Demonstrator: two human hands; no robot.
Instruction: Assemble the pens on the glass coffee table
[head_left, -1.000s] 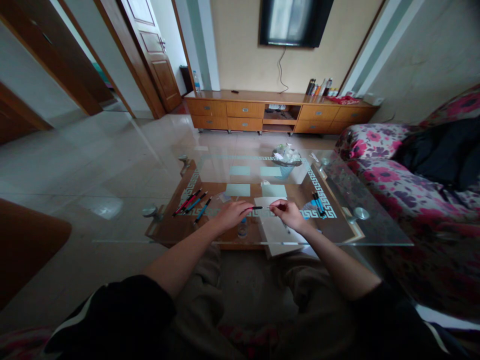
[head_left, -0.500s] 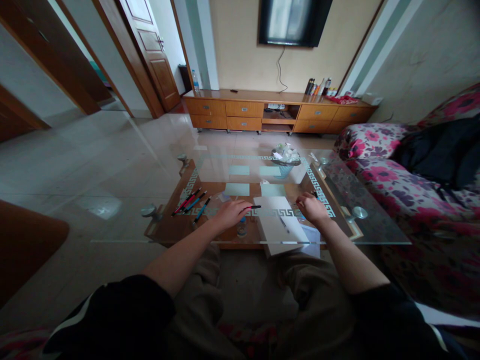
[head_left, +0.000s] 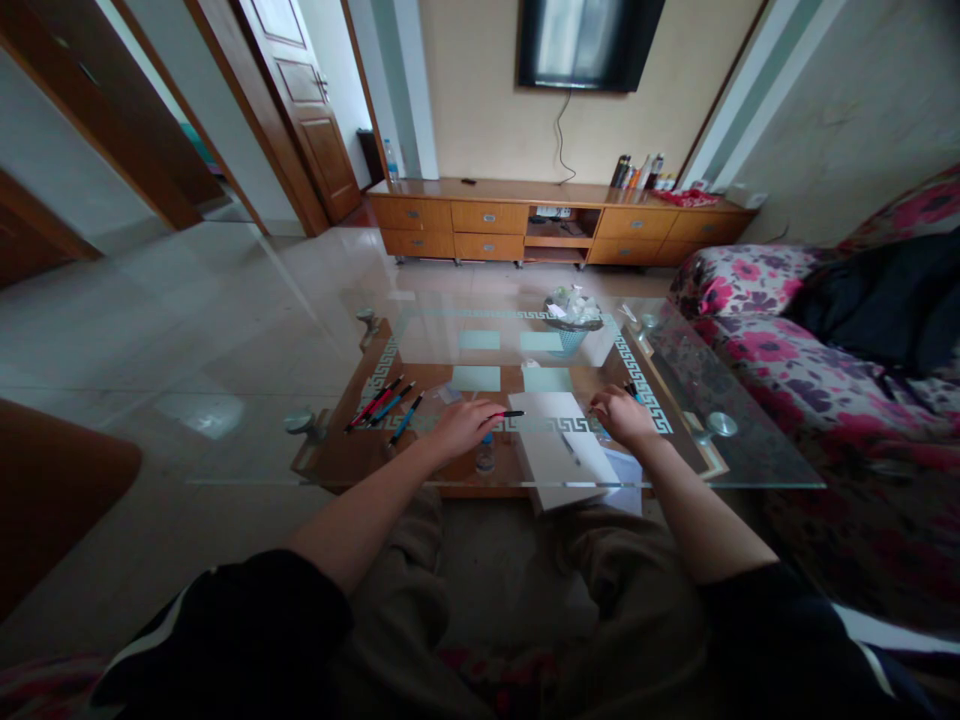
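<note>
My left hand point(head_left: 463, 425) rests on the glass coffee table point(head_left: 750, 470) and is closed on a pen point(head_left: 510, 414) with a black tip that points right. My right hand point(head_left: 621, 415) lies curled at the right of a white sheet of paper point(head_left: 555, 450), its fingers over some blue pens point(head_left: 632, 392); what they hold is hidden. A small dark item point(head_left: 570, 448) lies on the paper. Several red and blue pens point(head_left: 382, 402) lie in a row to the left of my left hand.
A small bottle point(head_left: 485, 457) stands on the shelf under the glass. A basket of wrappers point(head_left: 572, 310) sits at the table's far side. A flowered sofa point(head_left: 817, 380) runs along the right. A wooden TV cabinet point(head_left: 555, 225) stands against the far wall.
My right hand has left the pen's tip and moved right, across the paper to the blue pens. My left hand has stayed in place with the pen.
</note>
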